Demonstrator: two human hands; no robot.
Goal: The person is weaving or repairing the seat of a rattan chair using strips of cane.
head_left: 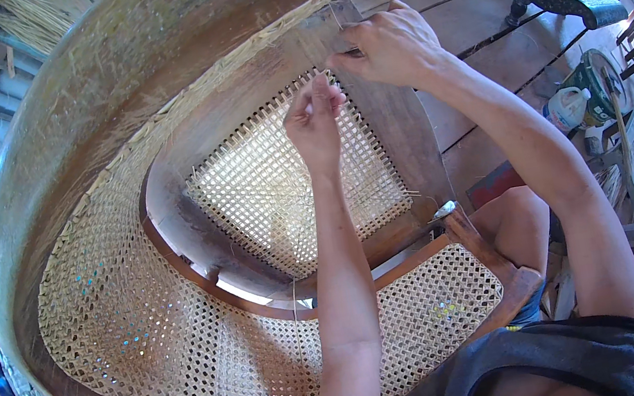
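Wooden chair (150,83) lying tilted across the floor, cane seat (281,179) pale, open-weave, partly woven at top edge, left hand (315,119) pinching a cane strand (297,325), right hand (392,45) gripping the seat rail (397,127), hands close, apart.

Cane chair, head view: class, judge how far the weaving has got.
Done: the curved back panel and most of the seat panel show full mesh. In hand: left hand pinches a cane strand at the seat's far edge; right hand presses the frame. Left: that far edge.
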